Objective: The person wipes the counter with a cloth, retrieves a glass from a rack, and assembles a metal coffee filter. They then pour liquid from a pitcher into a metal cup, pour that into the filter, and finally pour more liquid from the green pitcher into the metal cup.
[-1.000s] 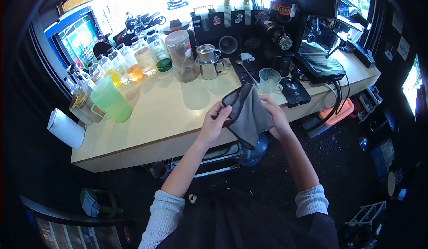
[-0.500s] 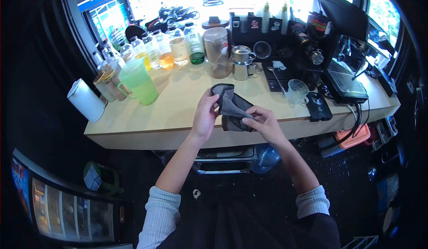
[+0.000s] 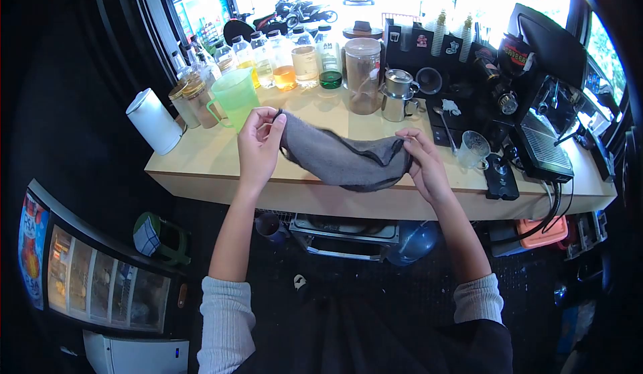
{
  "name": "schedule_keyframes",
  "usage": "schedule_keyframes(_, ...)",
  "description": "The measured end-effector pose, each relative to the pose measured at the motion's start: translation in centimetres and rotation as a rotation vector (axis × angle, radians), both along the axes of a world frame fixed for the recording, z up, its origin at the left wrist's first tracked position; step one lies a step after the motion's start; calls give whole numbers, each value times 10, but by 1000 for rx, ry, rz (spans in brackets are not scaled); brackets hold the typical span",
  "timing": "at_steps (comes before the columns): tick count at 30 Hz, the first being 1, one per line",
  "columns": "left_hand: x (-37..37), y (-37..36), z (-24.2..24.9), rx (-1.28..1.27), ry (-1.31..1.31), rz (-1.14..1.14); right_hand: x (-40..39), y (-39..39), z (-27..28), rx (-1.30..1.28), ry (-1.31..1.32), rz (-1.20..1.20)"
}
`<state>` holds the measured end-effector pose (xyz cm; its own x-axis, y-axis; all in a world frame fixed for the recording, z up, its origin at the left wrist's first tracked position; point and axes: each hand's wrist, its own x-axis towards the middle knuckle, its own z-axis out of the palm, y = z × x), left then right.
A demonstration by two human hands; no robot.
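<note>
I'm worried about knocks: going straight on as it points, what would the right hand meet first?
Likely the metal pot beyond the right hand, though the hand's height is unclear.

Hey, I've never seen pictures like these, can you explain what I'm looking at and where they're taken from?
There's no robot here. One camera, worn on a person's head, looks forward and down, so you see roughly what they see; all three pictures come from it. The sleeved arms reaching in from below are theirs. The left hand and right hand hold a gray cloth by its two ends, above the front of a wooden counter. On that counter stand a green pitcher, bottles, a tall jar, a metal pot and a glass cup. The coffee machine is toward the right.
</note>
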<state>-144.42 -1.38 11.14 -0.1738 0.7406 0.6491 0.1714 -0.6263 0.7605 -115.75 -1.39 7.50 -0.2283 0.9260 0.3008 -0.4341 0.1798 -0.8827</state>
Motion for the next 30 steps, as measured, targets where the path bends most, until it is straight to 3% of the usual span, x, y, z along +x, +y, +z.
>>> schedule_keyframes(3,-8,-5,12,-8,62,9,-3,-9,17,-32,-53,38)
schedule_keyframes(6,-16,-4,18,0,98,-4,-2,-4,20,232,-447,-46)
schedule_keyframes(10,-20,18,22,-84,200,99,-8,39,19,257,-449,-167)
schedule_keyframes(12,-35,64,18,20,180,131,-11,88,21,254,-383,-238)
schedule_keyframes(13,-36,77,25,-54,45,98,-18,90,41,134,-409,-338)
schedule_keyframes(14,-37,91,31,33,53,150,-24,108,50,259,-352,-378)
schedule_keyframes(18,-29,105,50,224,-77,130,-22,122,76,325,-330,-433)
schedule_keyframes(20,-31,95,38,212,-56,103,-17,110,73,509,-413,-521)
schedule_keyframes(23,-34,62,-4,76,19,19,-3,99,29,597,-430,-425)
schedule_keyframes(25,-47,36,-44,-110,121,-89,15,87,-19,405,-542,-280)
schedule_keyframes(28,-53,7,-90,-363,125,-231,28,64,-59,418,-630,-152)
schedule_keyframes(30,-55,8,-97,-452,171,-236,34,62,-74,103,-605,69)
